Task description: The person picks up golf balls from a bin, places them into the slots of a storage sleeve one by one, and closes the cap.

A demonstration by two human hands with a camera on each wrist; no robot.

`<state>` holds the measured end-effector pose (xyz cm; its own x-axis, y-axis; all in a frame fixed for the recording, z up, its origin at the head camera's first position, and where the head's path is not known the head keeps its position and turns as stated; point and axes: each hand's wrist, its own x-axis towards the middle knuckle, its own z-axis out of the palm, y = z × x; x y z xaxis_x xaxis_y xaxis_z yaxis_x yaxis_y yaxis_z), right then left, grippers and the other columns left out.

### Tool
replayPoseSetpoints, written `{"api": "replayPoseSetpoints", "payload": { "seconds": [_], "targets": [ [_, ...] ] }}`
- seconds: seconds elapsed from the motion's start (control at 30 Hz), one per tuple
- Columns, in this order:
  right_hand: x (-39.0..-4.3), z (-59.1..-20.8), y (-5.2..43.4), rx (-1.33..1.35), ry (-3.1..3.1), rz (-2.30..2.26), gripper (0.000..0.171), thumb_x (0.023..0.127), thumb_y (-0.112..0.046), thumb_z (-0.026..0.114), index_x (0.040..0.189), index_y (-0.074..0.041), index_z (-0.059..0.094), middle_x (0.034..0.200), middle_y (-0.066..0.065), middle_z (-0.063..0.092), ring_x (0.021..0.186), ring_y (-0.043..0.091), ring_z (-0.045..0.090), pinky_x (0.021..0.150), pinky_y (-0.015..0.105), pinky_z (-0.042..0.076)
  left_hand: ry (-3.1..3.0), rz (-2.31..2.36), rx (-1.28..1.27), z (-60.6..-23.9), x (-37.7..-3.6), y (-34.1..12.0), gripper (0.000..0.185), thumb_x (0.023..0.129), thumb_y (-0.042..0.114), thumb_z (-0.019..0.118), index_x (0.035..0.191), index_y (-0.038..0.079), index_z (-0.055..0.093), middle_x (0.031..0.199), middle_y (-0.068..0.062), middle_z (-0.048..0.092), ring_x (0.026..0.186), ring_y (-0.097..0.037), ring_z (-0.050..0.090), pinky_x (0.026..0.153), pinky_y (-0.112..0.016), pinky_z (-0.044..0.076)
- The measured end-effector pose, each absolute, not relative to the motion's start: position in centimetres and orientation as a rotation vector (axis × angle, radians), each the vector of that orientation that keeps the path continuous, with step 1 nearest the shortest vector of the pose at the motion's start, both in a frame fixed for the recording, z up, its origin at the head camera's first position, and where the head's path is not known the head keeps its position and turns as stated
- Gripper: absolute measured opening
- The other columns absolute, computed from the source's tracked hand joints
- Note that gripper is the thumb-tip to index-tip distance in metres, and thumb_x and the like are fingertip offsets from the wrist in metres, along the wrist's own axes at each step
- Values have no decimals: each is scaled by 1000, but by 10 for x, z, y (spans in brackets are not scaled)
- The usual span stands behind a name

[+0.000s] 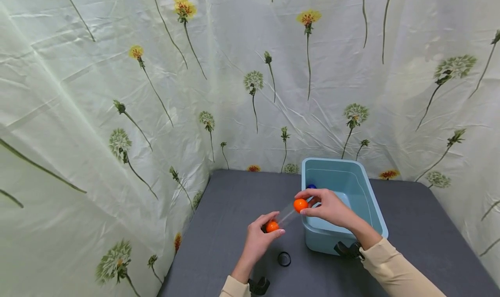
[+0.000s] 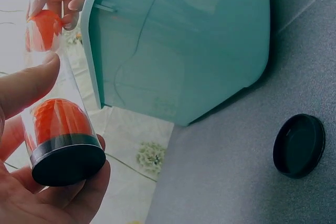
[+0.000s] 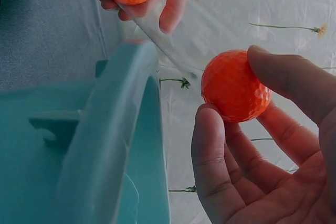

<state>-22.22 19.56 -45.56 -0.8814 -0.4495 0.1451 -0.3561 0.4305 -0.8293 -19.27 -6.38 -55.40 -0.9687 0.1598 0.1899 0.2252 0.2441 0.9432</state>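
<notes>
My left hand (image 1: pixel 259 240) grips a clear plastic tube (image 1: pixel 287 214) tilted up toward the right. At its lower end sits a black cap (image 2: pixel 68 158), with an orange golf ball (image 2: pixel 59 119) inside against it. A second orange golf ball (image 3: pixel 236 86) is pinched between the thumb and fingers of my right hand (image 1: pixel 330 208), at the tube's open upper end. Whether that ball is partly inside the mouth I cannot tell. A loose black cap (image 1: pixel 284 259) lies on the table below the hands.
A blue-green plastic bin (image 1: pixel 371 197) stands on the dark grey table (image 1: pixel 250 188), just behind and beneath my right hand. Inside it, a dark blue object (image 1: pixel 311 186) shows near the left wall. A flowered curtain (image 1: pixel 234 71) hangs behind the table and along its left side.
</notes>
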Motion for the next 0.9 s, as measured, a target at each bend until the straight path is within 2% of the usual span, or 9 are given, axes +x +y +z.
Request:
{"api": "replayPoseSetpoints", "payload": {
  "seconds": [0.23, 0.3, 0.5, 0.6, 0.73, 0.9],
  "targets": [
    [-222, -458, 195, -772, 2534, -1468, 38, 89, -25, 79, 125, -14, 68, 118, 6, 67, 93, 26, 66, 72, 34, 58, -2439, -1844, -406, -554, -192, -64, 49, 81, 29, 86, 128, 25, 70, 111, -1, 68, 96, -16, 62, 83, -29, 54],
    [-223, -458, 196, -787, 2539, -1479, 37, 90, -23, 79, 124, -15, 68, 118, 7, 67, 93, 25, 67, 72, 34, 58, -2435, -1852, -390, -554, -192, -64, 50, 81, 29, 86, 128, 25, 71, 111, 2, 68, 98, -16, 62, 85, -29, 53],
    [-228, -452, 200, -800, 2596, -1457, 34, 90, -22, 78, 123, -21, 68, 116, 1, 68, 94, 23, 67, 72, 34, 58, -2441, -1853, -354, -552, -192, -67, 49, 81, 31, 86, 127, 30, 70, 113, 7, 67, 100, -16, 62, 86, -30, 53],
    [-231, -447, 204, -788, 2635, -1420, 35, 90, -18, 78, 123, -21, 68, 118, 4, 68, 95, 23, 67, 71, 34, 57, -2434, -1845, -358, -552, -194, -68, 50, 80, 30, 87, 127, 30, 70, 113, 7, 68, 99, -16, 62, 85, -30, 53],
    [-240, -442, 210, -778, 2715, -1340, 35, 90, -15, 78, 123, -17, 69, 117, 10, 69, 94, 21, 67, 69, 32, 56, -2417, -1848, -359, -552, -194, -68, 49, 81, 28, 87, 127, 28, 70, 114, 5, 68, 100, -17, 62, 85, -31, 53],
    [-256, -439, 222, -702, 2815, -1225, 36, 91, -20, 77, 125, -10, 68, 115, 6, 69, 94, 21, 67, 70, 34, 56, -2414, -1879, -324, -551, -191, -68, 47, 82, 25, 86, 127, 26, 70, 120, 3, 67, 105, -18, 62, 89, -32, 53]
  ]
}}
